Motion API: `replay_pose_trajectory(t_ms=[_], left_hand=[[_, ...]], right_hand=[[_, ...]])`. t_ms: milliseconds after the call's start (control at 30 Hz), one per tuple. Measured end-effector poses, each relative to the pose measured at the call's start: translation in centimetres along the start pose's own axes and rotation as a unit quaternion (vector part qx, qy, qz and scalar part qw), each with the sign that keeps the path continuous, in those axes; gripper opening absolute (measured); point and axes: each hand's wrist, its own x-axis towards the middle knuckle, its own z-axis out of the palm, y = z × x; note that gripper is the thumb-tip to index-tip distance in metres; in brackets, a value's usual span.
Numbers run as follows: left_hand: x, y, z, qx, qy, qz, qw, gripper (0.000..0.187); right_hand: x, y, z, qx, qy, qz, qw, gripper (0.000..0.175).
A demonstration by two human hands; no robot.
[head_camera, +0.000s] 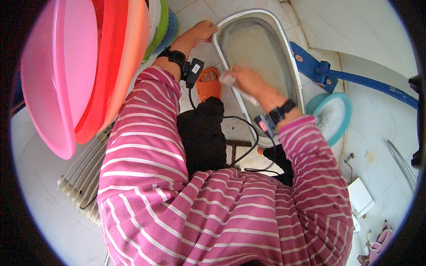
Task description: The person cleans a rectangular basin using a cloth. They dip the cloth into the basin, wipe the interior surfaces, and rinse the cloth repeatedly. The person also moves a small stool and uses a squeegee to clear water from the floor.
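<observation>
A long tub [299, 79] with a white rim and rounded ends stands tilted across the floor, with cloudy water in its basin. My left hand [203, 30] grips the far left of that rim, its fingertips partly hidden by the edge. Closed around a pale cloth [227, 79], my right hand [245, 79] is at the tub's left side, blurred by motion. Part of the cloth hangs below the hand, over or beside the rim; I cannot tell if it touches. Each wrist carries a black strap with a cabled device.
Stacked pink [80, 53], red and orange plastic basins rise at the left, near a white oil radiator [81, 181]. Right of the tub are a teal bucket [347, 106] of foamy water and a blue metal bracket [309, 65]. Black cables [244, 119] loop over my legs.
</observation>
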Motion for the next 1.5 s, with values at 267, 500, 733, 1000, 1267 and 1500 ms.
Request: replay_pose_trajectory(t_ms=[267, 500, 733, 1000, 1267, 1500], left_hand=[[-0.5, -0.5, 0.2, -0.022, -0.003, 0.033, 0.999, 0.030], [-0.5, 0.2, 0.3, -0.028, 0.010, 0.018, 0.999, 0.030], [-0.6, 0.0, 0.4, -0.034, 0.020, 0.033, 0.999, 0.028], [-0.5, -0.1, 0.1, -0.019, 0.005, 0.038, 0.999, 0.028], [-1.2, 0.4, 0.3, -0.058, -0.020, 0.036, 0.997, 0.030], [-2.1, 2.4, 0.9, -0.040, 0.037, -0.019, 0.998, 0.034]], right_hand=[[-18.7, -1.4, 5.6, 0.075, -0.154, 0.125, 0.977, 0.029], [-17.0, -1.8, 5.0, 0.131, -0.105, 0.148, 0.975, 0.022], [1.0, 0.3, 0.1, 0.016, 0.148, -0.041, 0.988, 0.038], [-9.8, 0.5, 4.9, 0.136, 0.013, 0.022, 0.990, 0.028], [-25.3, 0.6, 4.9, 0.125, -0.148, 0.104, 0.976, 0.020], [-16.9, 9.7, -7.8, 0.157, 0.245, 0.330, 0.898, 0.028]])
